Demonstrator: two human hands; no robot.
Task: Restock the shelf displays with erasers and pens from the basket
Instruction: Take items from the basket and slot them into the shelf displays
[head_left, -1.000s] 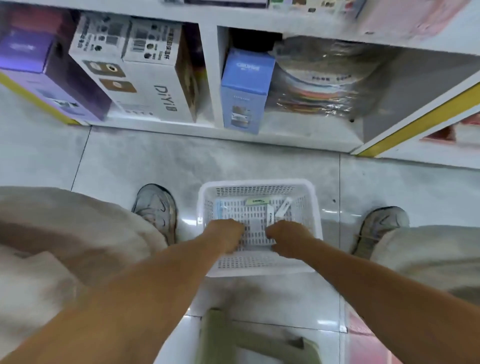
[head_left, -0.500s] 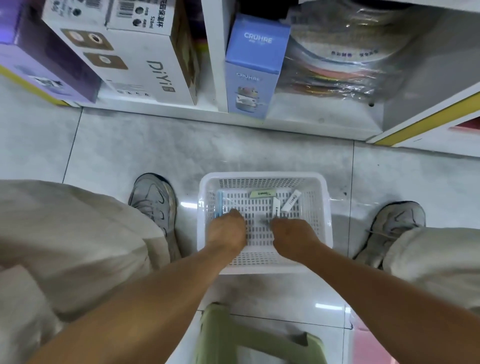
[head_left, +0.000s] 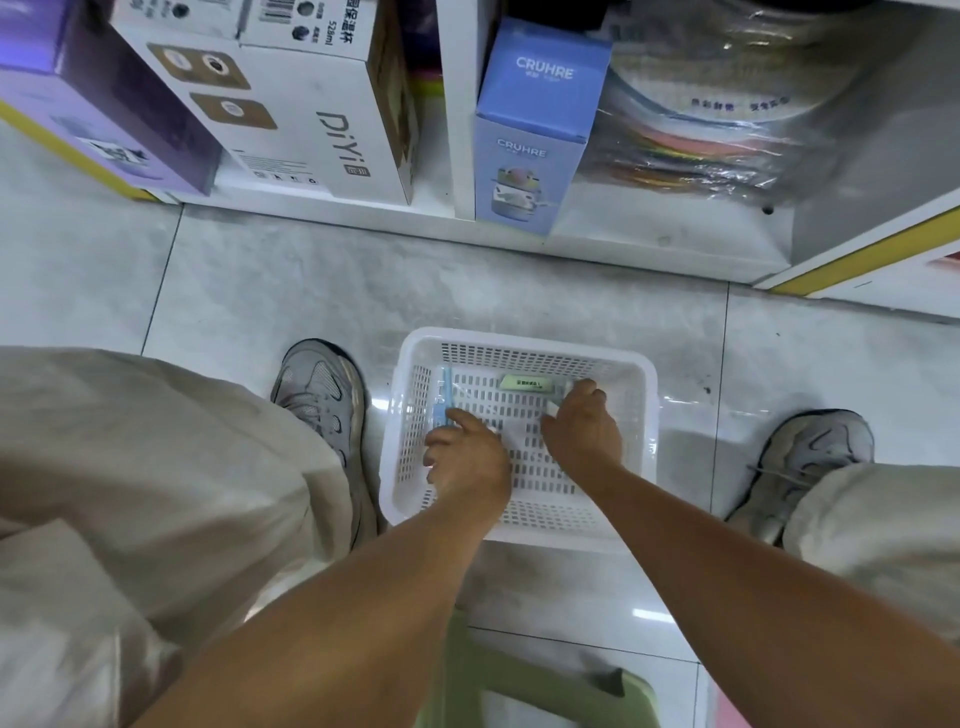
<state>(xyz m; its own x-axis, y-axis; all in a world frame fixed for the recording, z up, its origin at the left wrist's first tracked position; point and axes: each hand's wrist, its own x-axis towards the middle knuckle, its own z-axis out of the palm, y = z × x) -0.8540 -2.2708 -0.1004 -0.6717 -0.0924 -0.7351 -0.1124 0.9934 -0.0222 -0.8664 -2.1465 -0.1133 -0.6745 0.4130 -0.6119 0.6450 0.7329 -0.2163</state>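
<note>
A white slatted basket (head_left: 647, 415) stands on the floor between my feet. A green eraser (head_left: 524, 383) lies flat by its far wall, and a blue pen (head_left: 444, 389) lies along its left wall. My left hand (head_left: 467, 457) is inside the basket with its fingertips on the pen's near end; the grip itself is hidden. My right hand (head_left: 582, 426) is curled down over the white erasers at the right, and a white eraser (head_left: 550, 409) shows at its thumb side.
The bottom shelf (head_left: 597, 244) runs across the top and holds a purple box (head_left: 104, 119), a white DiYi box (head_left: 311, 119), a blue CRUHRE box (head_left: 530, 145) and a plastic-wrapped stack (head_left: 727, 119). A green stool (head_left: 519, 680) sits beneath me, with my shoes either side of the basket.
My right hand has moved forward and right onto the white erasers, which it now covers. My left hand has shifted left to the blue pen. The view has dipped closer to the basket.
</note>
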